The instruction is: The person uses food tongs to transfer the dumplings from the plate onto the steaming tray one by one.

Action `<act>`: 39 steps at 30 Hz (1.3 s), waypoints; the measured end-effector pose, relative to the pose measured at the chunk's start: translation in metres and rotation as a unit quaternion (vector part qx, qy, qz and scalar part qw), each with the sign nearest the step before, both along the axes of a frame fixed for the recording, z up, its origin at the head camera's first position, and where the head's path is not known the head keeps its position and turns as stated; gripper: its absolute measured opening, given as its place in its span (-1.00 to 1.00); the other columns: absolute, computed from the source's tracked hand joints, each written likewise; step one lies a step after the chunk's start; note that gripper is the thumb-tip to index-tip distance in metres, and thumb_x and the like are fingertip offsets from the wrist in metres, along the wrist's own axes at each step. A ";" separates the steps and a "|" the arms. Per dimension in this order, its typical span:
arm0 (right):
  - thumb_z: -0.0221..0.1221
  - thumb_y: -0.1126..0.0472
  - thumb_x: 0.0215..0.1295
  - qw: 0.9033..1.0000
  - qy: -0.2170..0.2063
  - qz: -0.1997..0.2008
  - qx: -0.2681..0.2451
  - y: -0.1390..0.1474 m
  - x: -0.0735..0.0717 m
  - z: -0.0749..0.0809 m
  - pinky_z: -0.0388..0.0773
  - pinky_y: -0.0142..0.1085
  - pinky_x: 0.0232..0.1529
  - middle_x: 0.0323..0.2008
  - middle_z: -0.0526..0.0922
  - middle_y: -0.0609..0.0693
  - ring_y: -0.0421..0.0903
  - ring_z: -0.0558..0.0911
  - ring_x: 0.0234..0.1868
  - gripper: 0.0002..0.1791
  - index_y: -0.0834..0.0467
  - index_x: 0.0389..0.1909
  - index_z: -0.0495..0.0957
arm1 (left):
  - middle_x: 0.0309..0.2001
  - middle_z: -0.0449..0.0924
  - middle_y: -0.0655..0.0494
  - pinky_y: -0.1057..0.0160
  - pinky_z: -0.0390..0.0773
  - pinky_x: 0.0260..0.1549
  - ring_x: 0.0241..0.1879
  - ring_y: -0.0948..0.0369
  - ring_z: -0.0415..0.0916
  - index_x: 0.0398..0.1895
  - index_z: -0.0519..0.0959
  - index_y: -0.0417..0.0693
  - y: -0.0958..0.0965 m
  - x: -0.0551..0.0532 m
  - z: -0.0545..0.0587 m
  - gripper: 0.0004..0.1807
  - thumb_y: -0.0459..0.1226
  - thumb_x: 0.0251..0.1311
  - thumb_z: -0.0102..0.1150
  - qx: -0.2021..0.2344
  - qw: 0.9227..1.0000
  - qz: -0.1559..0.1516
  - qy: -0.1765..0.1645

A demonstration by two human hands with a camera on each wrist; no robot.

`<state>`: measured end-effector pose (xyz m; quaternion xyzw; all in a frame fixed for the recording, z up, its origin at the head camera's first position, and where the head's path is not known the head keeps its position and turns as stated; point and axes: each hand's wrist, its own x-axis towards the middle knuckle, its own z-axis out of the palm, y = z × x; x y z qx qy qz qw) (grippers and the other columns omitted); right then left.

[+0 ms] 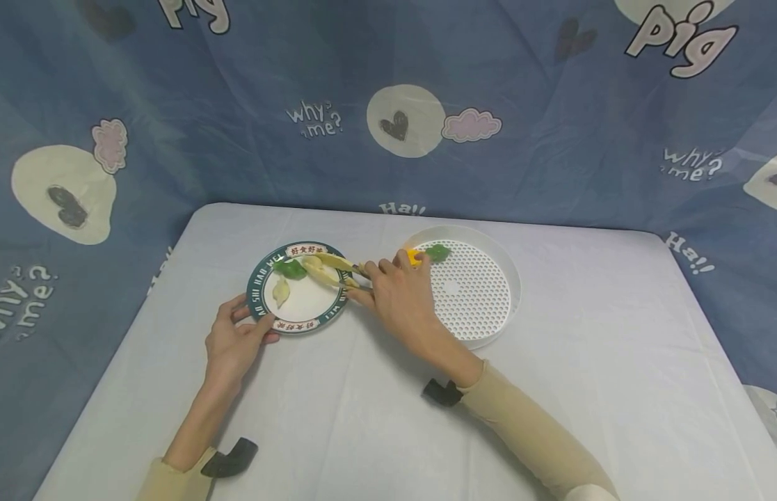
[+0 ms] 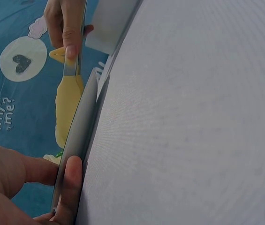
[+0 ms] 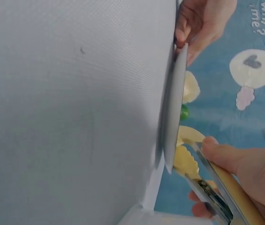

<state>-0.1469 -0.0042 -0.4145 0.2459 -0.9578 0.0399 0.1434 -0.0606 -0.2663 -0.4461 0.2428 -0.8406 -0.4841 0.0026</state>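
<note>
My left hand (image 1: 233,348) grips the near left rim of a round plate (image 1: 257,292) with a green lettered border, thumb on top and fingers beneath. On the plate lie a green piece (image 1: 292,269) and a pale yellow piece (image 1: 280,291), too small to name. My right hand (image 1: 401,303) holds kitchen tongs (image 3: 186,163) with metal arms and yellow scalloped tips. Those tips reach over the plate's right side, spread apart beside the green piece. In the left wrist view, one flat yellow tip (image 2: 69,108) overlaps the plate's edge.
A round white perforated tray (image 1: 472,292) stands right of the plate, partly behind my right hand. Near its far left rim are a yellow piece (image 1: 413,257) and a green piece (image 1: 437,253). White cloth (image 1: 613,334) covers the table; a blue printed curtain (image 1: 288,167) hangs behind.
</note>
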 end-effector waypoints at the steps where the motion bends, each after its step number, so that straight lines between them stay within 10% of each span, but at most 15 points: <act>1: 0.13 -0.49 0.43 1.000 -0.003 0.001 -0.003 0.001 0.000 0.001 0.41 0.18 0.21 -0.26 0.78 -0.08 0.02 0.58 -0.07 -0.35 -0.05 0.11 0.70 | 0.41 0.50 -0.29 0.73 0.40 -0.29 -0.48 0.52 0.68 0.75 -0.02 -0.18 0.000 0.000 0.000 -0.11 -0.23 0.54 0.23 0.000 1.000 0.000 -0.001; 39: 0.11 -0.49 0.46 0.998 -0.012 -0.050 -0.024 0.090 0.031 0.030 0.30 0.33 0.31 0.05 0.85 -0.03 0.11 0.63 0.08 -0.30 -0.06 0.27 0.66 | 0.42 0.52 -0.27 0.67 0.36 -0.19 -0.45 0.52 0.69 0.75 -0.02 -0.18 -0.001 -0.001 0.001 -0.11 -0.21 0.54 0.22 -0.008 1.000 -0.002 -0.012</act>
